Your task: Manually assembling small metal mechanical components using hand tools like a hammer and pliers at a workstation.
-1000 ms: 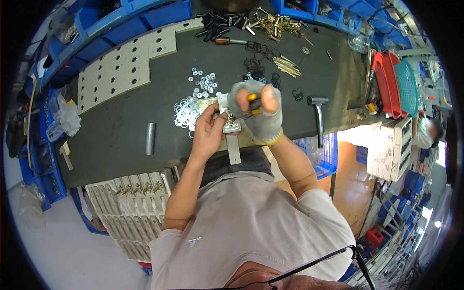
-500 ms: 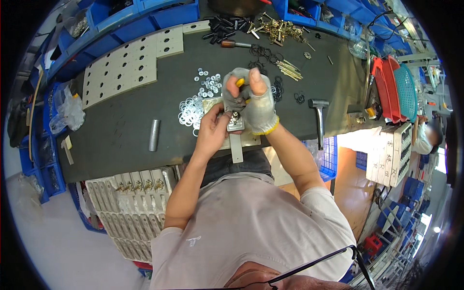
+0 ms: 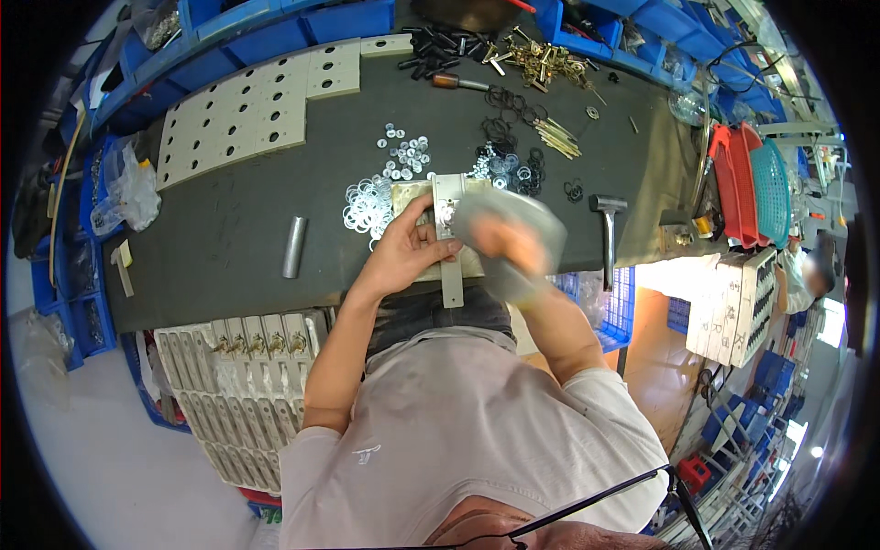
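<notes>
Bare fingers of my left hand (image 3: 403, 252) are closed round the left side and lower part of a long, narrow, pale metal plate (image 3: 451, 284), with the thumb across it. Small metal fittings (image 3: 446, 215) show on the plate's upper half. Beneath it lies a flat, light-coloured block (image 3: 408, 195), partly covered by the hand and plate. My right hand (image 3: 513, 240), in a grey-white work glove with bare fingertips, is just right of the plate. Motion smears it, so neither its fingers nor anything in them can be made out.
Left of the block are white rings (image 3: 368, 209) and small round pieces (image 3: 403, 158). Beyond lie black rings (image 3: 504, 128), brass-coloured rods (image 3: 557, 137), a screwdriver (image 3: 447, 82) and bolts (image 3: 541, 62). A hammer (image 3: 608, 234) lies right, a metal cylinder (image 3: 294, 247) left. Blue bins (image 3: 339, 20) line the back.
My right gloved hand has come off the top of the plate and moved right and down, now blurred. The plate's upper half has come into sight. My left hand still holds it.
</notes>
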Motion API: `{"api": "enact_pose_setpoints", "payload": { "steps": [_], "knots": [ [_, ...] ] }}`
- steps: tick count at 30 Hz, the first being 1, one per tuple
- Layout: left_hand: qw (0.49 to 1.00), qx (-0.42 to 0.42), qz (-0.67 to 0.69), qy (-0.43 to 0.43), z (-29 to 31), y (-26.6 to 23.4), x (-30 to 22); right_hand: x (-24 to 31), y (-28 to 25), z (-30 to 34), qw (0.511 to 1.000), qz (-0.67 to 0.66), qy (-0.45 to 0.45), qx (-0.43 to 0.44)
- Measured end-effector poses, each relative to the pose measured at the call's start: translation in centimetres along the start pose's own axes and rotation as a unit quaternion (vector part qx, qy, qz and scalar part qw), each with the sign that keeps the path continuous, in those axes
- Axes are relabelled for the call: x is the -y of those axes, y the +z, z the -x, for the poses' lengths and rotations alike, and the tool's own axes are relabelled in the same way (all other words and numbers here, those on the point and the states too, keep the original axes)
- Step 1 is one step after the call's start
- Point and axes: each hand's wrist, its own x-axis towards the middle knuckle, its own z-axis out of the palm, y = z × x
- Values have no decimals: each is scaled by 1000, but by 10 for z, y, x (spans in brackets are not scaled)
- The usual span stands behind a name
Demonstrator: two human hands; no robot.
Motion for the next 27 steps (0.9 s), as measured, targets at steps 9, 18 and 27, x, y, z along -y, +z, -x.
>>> {"api": "enact_pose_setpoints", "payload": {
  "steps": [9, 18, 27],
  "knots": [
    [1000, -9, -12, 3, 10, 0, 2, 95, 12, -9, 932, -283, -221, -42],
    [1000, -7, -17, -9, 4, 2, 0, 62, 12, -34, 979, -87, -164, -77],
    [923, -155, -344, 73, -11, 34, -15, 93, -14, -15, 986, -36, -124, -110]
  ]
}}
